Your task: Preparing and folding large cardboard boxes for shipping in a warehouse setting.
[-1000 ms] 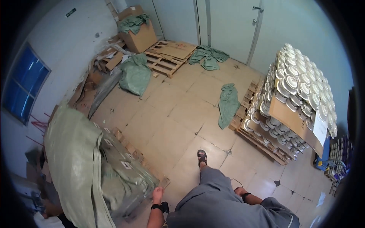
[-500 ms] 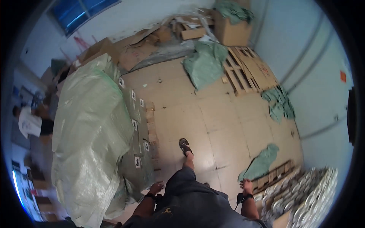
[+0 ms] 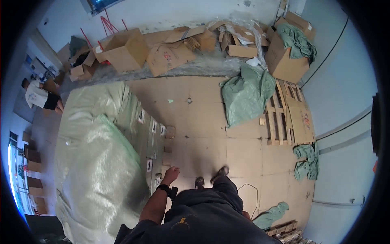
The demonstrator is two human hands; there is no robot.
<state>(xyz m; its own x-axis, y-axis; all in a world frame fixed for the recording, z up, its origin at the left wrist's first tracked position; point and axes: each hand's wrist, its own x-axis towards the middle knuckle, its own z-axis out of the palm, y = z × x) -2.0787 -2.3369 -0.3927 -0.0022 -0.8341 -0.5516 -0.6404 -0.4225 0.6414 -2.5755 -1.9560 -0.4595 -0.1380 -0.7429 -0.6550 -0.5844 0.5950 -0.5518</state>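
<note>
I'm getting further along the tarped stack [image 3: 93, 162], tbh can't tell if left hand [image 3: 171, 175] or mostly-hidden right hand [image 3: 246, 214] is clenched.

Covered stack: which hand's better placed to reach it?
Left, probably: the left hand is close beside the stack, while the torso lies between the stack and the mostly hidden right arm.

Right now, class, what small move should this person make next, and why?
Probably a short step forward, keeping the left hand close to the body. That hand shows no held object and is beside the covered stack; the right foot is farther ahead than the left foot, and tiled floor stretches ahead.
</note>
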